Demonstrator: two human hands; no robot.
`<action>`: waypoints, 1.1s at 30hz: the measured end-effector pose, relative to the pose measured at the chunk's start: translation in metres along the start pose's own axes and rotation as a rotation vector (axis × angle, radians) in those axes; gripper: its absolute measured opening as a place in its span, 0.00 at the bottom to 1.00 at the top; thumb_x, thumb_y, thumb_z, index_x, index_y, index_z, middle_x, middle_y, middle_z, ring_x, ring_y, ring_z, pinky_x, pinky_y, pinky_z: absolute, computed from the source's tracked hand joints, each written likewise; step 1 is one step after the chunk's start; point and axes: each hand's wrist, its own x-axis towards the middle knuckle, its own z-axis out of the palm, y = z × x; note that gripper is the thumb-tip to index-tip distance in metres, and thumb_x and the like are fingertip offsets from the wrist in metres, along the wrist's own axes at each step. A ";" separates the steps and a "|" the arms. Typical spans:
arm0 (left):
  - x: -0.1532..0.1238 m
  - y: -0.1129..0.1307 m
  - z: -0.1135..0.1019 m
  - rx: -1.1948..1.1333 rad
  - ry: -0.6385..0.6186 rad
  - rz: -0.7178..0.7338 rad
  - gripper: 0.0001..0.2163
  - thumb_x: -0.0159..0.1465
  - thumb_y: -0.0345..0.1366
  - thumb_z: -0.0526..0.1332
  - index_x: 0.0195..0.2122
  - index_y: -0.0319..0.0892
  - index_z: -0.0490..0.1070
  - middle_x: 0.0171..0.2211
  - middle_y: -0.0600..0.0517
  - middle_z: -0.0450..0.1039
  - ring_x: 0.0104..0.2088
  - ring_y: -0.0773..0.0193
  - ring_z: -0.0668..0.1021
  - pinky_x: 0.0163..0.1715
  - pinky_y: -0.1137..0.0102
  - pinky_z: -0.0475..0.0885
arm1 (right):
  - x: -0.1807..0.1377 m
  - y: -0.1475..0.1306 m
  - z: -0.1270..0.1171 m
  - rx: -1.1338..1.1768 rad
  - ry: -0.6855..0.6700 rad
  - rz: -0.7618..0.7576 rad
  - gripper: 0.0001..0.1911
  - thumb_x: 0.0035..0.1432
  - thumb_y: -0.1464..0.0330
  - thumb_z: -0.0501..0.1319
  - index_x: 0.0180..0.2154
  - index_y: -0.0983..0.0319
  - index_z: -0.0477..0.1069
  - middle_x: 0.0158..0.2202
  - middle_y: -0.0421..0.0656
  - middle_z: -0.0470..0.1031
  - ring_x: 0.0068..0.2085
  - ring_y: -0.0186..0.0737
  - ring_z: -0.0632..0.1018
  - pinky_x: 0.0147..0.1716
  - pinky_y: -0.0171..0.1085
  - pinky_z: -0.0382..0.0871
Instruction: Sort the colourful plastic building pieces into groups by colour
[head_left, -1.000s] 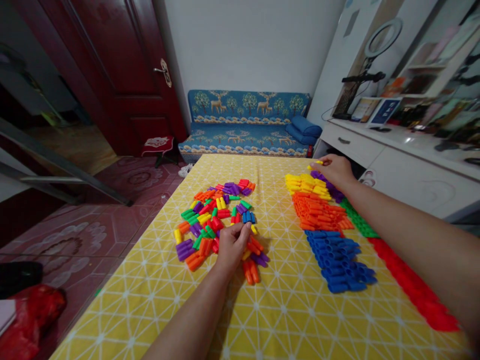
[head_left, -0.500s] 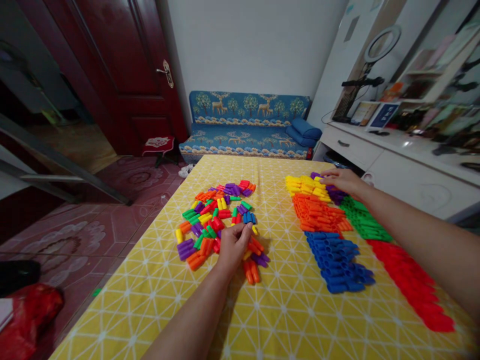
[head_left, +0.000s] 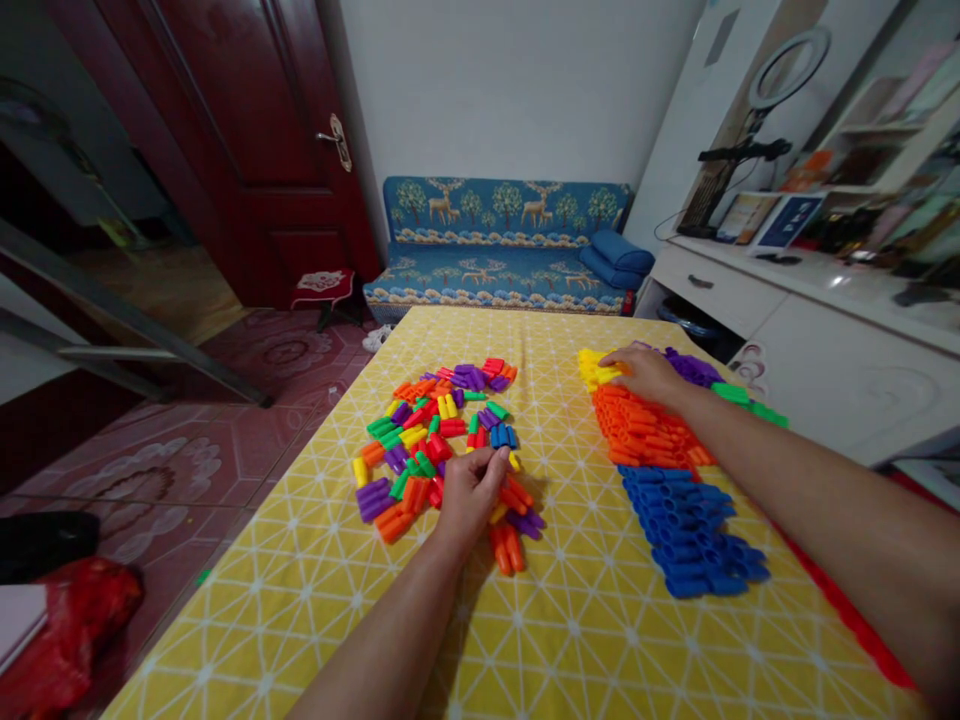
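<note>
Over the near right side of a loose pile of mixed-colour plastic tubes [head_left: 411,436] hovers my left hand [head_left: 471,490]. Its fingers are curled in and the thumb presses against them; whatever lies inside is hidden. My right hand [head_left: 649,374] reaches across to the yellow plastic tubes [head_left: 595,368], thumb and fingers closing around a yellow one at the group's right end. Purple tubes [head_left: 691,367] lie just beyond that hand. Orange tubes [head_left: 645,428] and blue tubes [head_left: 679,530] are laid in blocks nearer me. My right forearm covers much of the green tubes [head_left: 750,402] and red tubes [head_left: 847,610].
The table wears a yellow cloth [head_left: 315,610] with white lines. Behind it stands a blue sofa [head_left: 487,262] with deer patterns. At right is a white dresser [head_left: 720,290] carrying a ring light [head_left: 789,68]. A small stool [head_left: 324,286] sits by the red door [head_left: 247,130].
My right hand has moved left from the purple tubes to the yellow ones, and its forearm now hides more green and red tubes. My left hand stays over the pile.
</note>
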 end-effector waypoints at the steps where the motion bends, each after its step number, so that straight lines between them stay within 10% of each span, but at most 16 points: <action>1: 0.000 0.001 0.000 0.003 0.001 -0.001 0.20 0.65 0.47 0.58 0.23 0.37 0.72 0.18 0.54 0.67 0.20 0.71 0.68 0.22 0.76 0.60 | 0.000 0.001 0.001 0.005 -0.001 -0.004 0.18 0.47 0.71 0.64 0.43 0.62 0.79 0.43 0.47 0.79 0.46 0.48 0.75 0.48 0.44 0.68; 12: 0.000 -0.001 0.000 -0.018 0.004 0.007 0.20 0.65 0.47 0.58 0.22 0.37 0.71 0.17 0.55 0.65 0.20 0.71 0.66 0.21 0.76 0.58 | -0.010 -0.013 -0.016 0.079 0.111 0.012 0.11 0.50 0.71 0.61 0.36 0.61 0.80 0.39 0.48 0.79 0.45 0.48 0.75 0.50 0.48 0.67; 19: -0.001 0.001 0.000 0.000 -0.006 0.054 0.20 0.65 0.46 0.57 0.21 0.37 0.70 0.17 0.54 0.65 0.20 0.71 0.66 0.21 0.75 0.59 | -0.038 -0.125 -0.035 0.505 0.307 0.054 0.09 0.55 0.67 0.60 0.36 0.59 0.77 0.41 0.44 0.79 0.46 0.45 0.77 0.51 0.46 0.67; 25: -0.005 0.007 -0.002 0.037 -0.009 0.150 0.20 0.66 0.44 0.57 0.20 0.37 0.70 0.17 0.55 0.63 0.20 0.71 0.64 0.21 0.75 0.58 | -0.098 -0.226 0.008 0.692 0.157 0.193 0.19 0.52 0.68 0.62 0.47 0.61 0.73 0.50 0.47 0.75 0.53 0.45 0.74 0.55 0.46 0.66; 33: -0.008 0.011 -0.007 0.015 0.174 0.208 0.19 0.67 0.44 0.56 0.22 0.40 0.70 0.20 0.54 0.65 0.23 0.68 0.67 0.25 0.73 0.61 | -0.089 -0.250 0.060 0.772 0.195 0.380 0.30 0.54 0.64 0.62 0.59 0.60 0.64 0.64 0.52 0.58 0.67 0.54 0.57 0.65 0.52 0.51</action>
